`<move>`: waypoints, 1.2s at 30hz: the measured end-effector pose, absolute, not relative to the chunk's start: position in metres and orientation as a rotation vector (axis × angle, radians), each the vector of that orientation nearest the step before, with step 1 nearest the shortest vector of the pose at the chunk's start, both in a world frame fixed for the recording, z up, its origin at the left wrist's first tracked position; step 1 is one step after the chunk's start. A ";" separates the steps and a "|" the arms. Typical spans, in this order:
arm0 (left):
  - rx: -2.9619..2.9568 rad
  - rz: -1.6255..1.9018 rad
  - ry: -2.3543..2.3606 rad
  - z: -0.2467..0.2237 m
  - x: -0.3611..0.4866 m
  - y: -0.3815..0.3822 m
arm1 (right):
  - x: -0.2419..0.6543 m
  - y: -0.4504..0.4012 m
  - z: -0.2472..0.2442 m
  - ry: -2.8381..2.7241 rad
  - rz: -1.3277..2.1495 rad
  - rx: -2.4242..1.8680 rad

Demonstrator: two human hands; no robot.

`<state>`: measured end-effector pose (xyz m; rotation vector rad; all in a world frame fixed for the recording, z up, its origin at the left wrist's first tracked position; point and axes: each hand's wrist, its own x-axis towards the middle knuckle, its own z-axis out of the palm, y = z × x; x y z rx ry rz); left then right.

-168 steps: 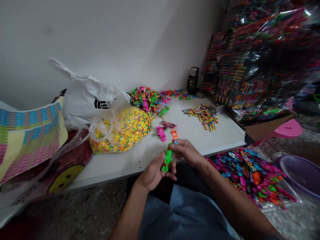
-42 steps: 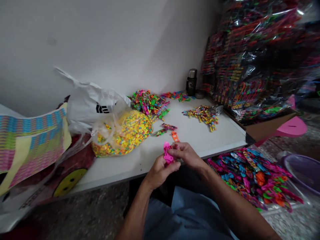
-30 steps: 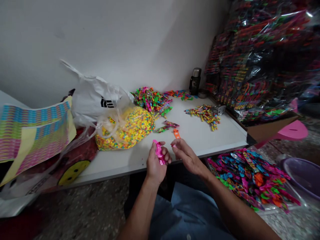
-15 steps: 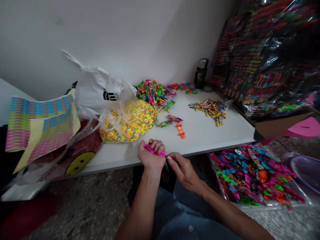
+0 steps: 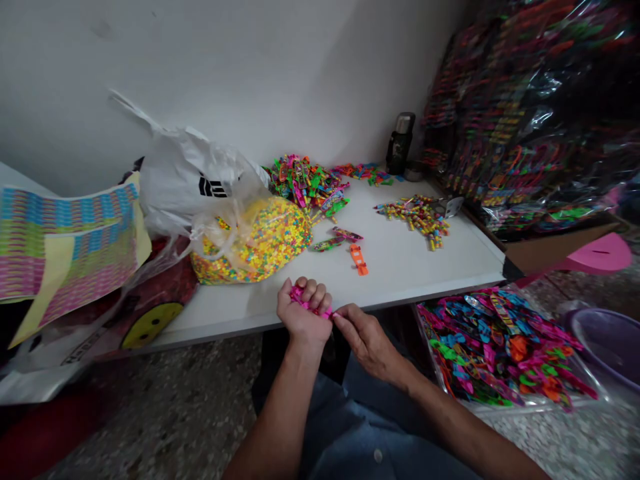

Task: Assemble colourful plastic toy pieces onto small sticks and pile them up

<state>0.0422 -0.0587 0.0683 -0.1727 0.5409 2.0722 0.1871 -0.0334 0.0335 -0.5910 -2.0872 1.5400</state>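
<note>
Pink plastic piece, half-hidden; left hand closed round it, right hand near-closed at end, grip unclear.

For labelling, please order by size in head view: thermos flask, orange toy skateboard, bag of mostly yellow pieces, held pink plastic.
1. Bag of mostly yellow pieces
2. Thermos flask
3. Orange toy skateboard
Unranked: pink plastic, partly hidden by left hand.

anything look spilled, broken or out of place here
Nothing looks clearly spilled or broken. Slightly odd is the orange piece, lying loose apart from the colourful heap, though two similar pieces lie near it. The pink piece in the left hand is mostly hidden, so I can't judge it.
</note>
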 end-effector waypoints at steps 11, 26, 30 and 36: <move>-0.201 2.068 0.531 0.056 0.045 -0.054 | 0.186 -0.038 0.025 -2.053 1.486 -0.613; 0.333 1.887 1.617 0.016 0.027 -0.015 | 0.122 0.135 0.079 -2.381 0.416 -1.199; 0.354 1.791 1.657 0.016 0.027 -0.003 | 0.165 0.101 0.029 -2.547 0.300 -1.351; 0.231 1.683 1.475 0.041 0.041 0.026 | 0.163 0.070 0.027 -2.128 0.948 -1.035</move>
